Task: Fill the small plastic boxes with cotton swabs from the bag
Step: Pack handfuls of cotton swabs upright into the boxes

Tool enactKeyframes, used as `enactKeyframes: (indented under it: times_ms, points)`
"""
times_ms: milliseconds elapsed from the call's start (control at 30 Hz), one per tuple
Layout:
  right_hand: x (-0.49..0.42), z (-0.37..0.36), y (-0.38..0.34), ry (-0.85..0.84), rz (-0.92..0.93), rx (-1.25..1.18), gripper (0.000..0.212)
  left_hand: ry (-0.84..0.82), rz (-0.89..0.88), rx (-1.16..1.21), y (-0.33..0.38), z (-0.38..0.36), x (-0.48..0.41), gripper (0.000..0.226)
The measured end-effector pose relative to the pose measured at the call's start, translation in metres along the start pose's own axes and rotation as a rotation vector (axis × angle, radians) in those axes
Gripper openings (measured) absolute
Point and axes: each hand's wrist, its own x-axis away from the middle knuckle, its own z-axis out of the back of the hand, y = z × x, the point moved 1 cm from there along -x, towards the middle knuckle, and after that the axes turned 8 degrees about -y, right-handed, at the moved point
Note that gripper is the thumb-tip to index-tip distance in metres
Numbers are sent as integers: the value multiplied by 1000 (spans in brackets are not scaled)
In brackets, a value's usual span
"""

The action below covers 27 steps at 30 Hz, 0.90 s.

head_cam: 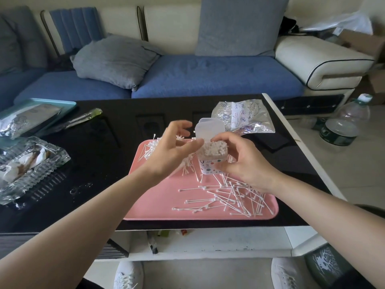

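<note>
A sofa (218, 76) with blue seat cushions and a cream back runs along the far side, its cream arm (325, 61) at the right. A grey pillow (114, 59) slumps on the seat, and a blue-grey cushion (239, 26) stands against the back. Nearer is a glossy black surface (104, 147) with a white edge and a white shelf (208, 240) beneath. On the pale tiled floor (354, 174) at the right are water bottles (341, 126) and cardboard boxes (362, 40). The light is soft.
</note>
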Motion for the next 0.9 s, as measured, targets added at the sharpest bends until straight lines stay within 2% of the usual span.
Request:
enactKeyframes:
  times_ms: [100,200,334,501,701,834,901]
  points:
    - [2,-5,-4,-7,49,-3,51,-251,244,194,-7,-2,1,57]
    - [5,-9,-9,-4,87,47,49,-365,335,346,-12,-13,3,59]
    - [7,-9,-12,-25,93,102,47,-330,298,488,-13,-22,-2,49]
    - [6,-8,-13,-24,78,110,46,-353,270,369,-15,-21,-1,42]
    - [2,-6,-8,-12,75,145,47,-337,181,255,-15,-21,1,49]
    - [2,-8,-7,-3,100,211,49,-293,295,339,-11,-20,1,60]
    - [2,-9,-7,7,116,241,50,-282,294,316,-11,-20,1,60]
